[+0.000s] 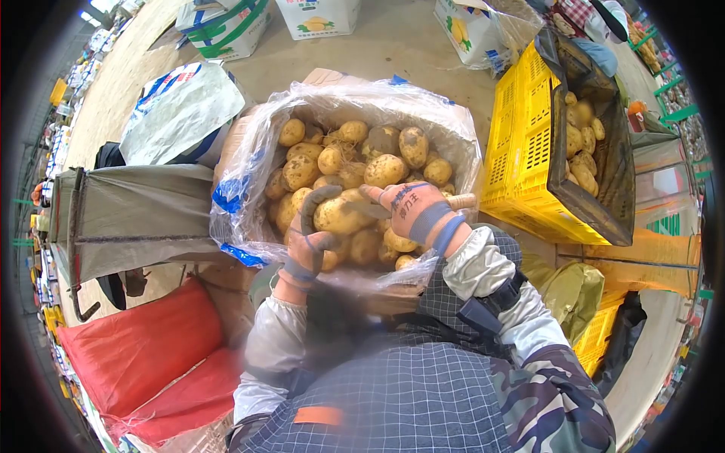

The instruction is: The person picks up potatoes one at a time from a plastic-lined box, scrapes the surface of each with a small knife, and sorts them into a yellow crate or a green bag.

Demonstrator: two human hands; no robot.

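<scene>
A large yellow potato [340,217] is between my two gloved hands, over a plastic-lined cardboard box [236,177] full of potatoes [302,172]. My left hand [308,238] curls around the potato's left end, with its dark fingertips over the top and the thumb at the near side. My right hand [419,210], in an orange and grey glove, presses its index finger on the potato's upper right end. Its other fingers are mostly hidden beneath the hand. Several potatoes in the box carry brown soil patches.
At the right, a yellow crate [521,128] with a dark liner is tilted and holds potatoes [581,147]. Red sacking [151,347] lies at the near left, beside a grey cloth-covered frame [143,204]. White printed cartons [317,19] stand at the back. Another person [596,23] is at the upper right.
</scene>
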